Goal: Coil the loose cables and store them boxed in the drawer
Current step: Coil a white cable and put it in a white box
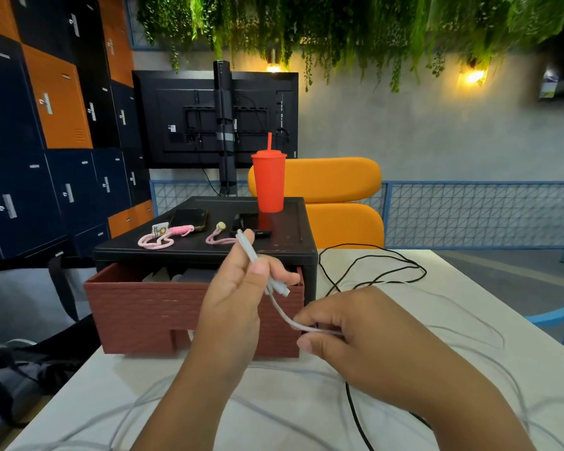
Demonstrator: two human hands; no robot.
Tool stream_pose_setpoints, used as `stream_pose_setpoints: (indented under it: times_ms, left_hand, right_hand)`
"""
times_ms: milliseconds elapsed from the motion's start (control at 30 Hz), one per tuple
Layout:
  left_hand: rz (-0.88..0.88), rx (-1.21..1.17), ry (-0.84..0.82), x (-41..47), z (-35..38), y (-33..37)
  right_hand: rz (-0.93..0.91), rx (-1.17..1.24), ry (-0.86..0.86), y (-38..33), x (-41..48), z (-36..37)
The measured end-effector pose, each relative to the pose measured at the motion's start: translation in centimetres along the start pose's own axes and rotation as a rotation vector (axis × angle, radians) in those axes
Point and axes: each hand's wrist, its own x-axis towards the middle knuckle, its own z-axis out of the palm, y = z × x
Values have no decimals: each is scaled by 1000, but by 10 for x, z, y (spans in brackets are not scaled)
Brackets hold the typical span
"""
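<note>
right hand [365, 336] grip pinches white cable [281, 311] | left hand [233, 307] grip clamped on its folded end

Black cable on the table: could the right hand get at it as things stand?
Probably yes: the black cable lies uncovered on the table close by the right hand. But that hand pinches the white cable and would need to release it.

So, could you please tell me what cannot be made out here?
Drawer contents, head view: mostly hidden by its front wall and the left hand.
White cable past the right hand, head view: hidden inside its grip.
Black cable, near end, head view: cut off by the bottom edge.
</note>
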Motion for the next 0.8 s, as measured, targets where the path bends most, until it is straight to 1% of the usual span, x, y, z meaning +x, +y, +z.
stream_pose_setpoints:
  times_ms: [100,200,267,367,433,500,567,633,800]
  left_hand:
    - [21,116,-44,-2,4,-6]
    - [-14,127,-161,-4,5,-9]
    - [-10,163,-218,-6,3,-6]
    - [-73,151,-298,-8,-1,-2]
    - [-101,144,-376,-9,-2,1]
    - [-82,166,-435,-9,0,6]
    - [-47,218,-431,-7,1,8]
    - [-52,230,-385,-6,-1,8]
    - [-111,10,-255,-6,-5,12]
  right_hand:
    - [-7,-10,14,-2,-3,-3]
    - [-45,-23,65,-4,-3,-4]
    - [-27,-16,160,-2,-2,-5]
    - [-4,71,351,2,0,-6]
    - [-3,72,441,3,2,-5]
    - [-26,76,516,4,4,-5]
    - [-45,83,561,5,5,-4]
    - [-49,106,608,8,5,-3]
    - [17,188,724,19,5,-5]
